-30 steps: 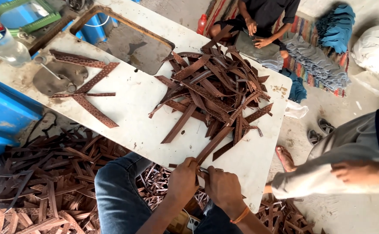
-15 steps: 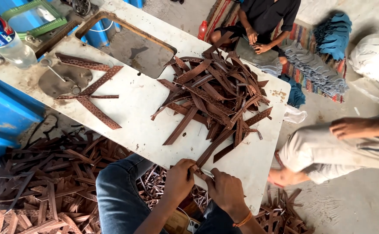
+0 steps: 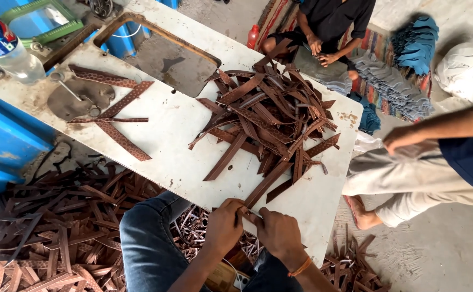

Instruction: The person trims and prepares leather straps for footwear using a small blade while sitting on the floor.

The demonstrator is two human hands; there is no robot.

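Fingers [image 3: 235, 206] of both hands pinch the near end of a long, narrow brown leather strip [image 3: 266, 185] at the front edge of a worn white table [image 3: 177, 135], the left hand [image 3: 223, 224] and right hand [image 3: 278, 232] set just beside each other with thumbs pressed onto the strip, which runs diagonally up and away into the heap. At far left, a clear plastic water bottle with a blue label [image 3: 6, 48] stands at the table's corner beside a blue metal frame [image 3: 4, 135], and a few patterned brown strips [image 3: 117, 113] lie crossed near a flat grey metal plate [image 3: 79, 100]. On the floor below, a dark mass of cut leather offcuts [image 3: 47, 227] spreads beside the person's blue-denim knee [image 3: 150, 243]. A rectangular cut-out [image 3: 166, 59] opens in the table top further back. Right of centre, a loose pile of brown leather strips [image 3: 271, 116] covers much of the table. Beyond it a seated person in a black shirt [image 3: 328, 21] works on a striped mat, with stacked grey-blue fabric pieces [image 3: 393, 81] alongside. At far right, another person in light trousers [image 3: 409, 178] crouches, one hand [image 3: 401, 139] over the knee.
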